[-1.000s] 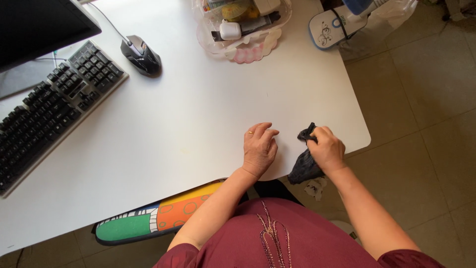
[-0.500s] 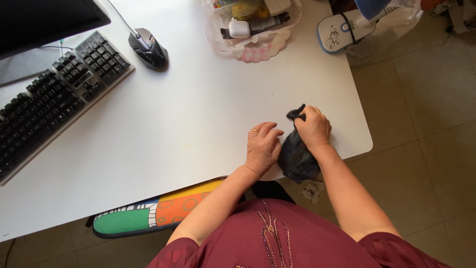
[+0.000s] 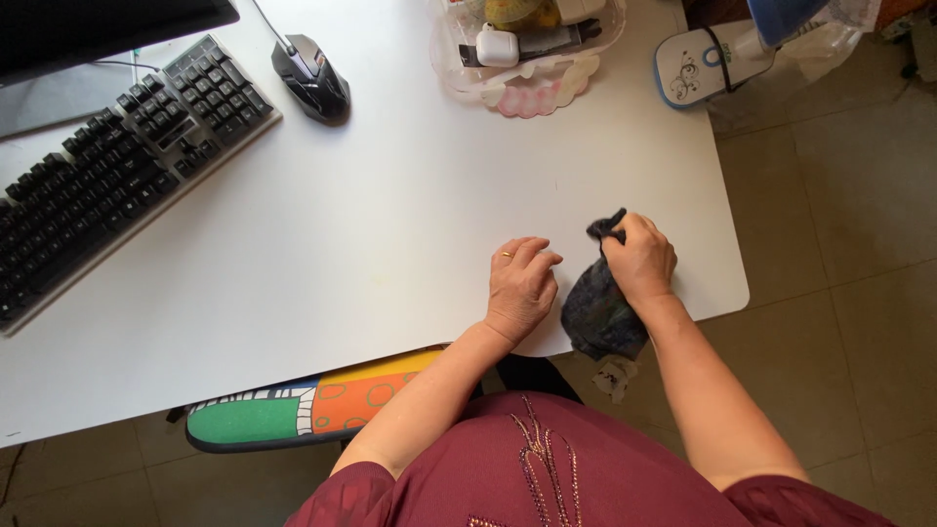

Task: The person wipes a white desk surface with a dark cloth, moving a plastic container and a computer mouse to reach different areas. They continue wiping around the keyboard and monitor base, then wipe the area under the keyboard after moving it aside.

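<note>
Right hand [image 3: 641,259] fisted on black bag [image 3: 595,310], left hand [image 3: 520,286] flat

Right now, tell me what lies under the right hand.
A dark cloth bunched under the right hand, on the white table near its edge. The tabletop beneath the cloth is covered.

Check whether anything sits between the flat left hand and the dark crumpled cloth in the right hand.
Nothing visible does. Only bare white tabletop separates the left hand from the dark crumpled cloth gripped by the right hand.
</note>
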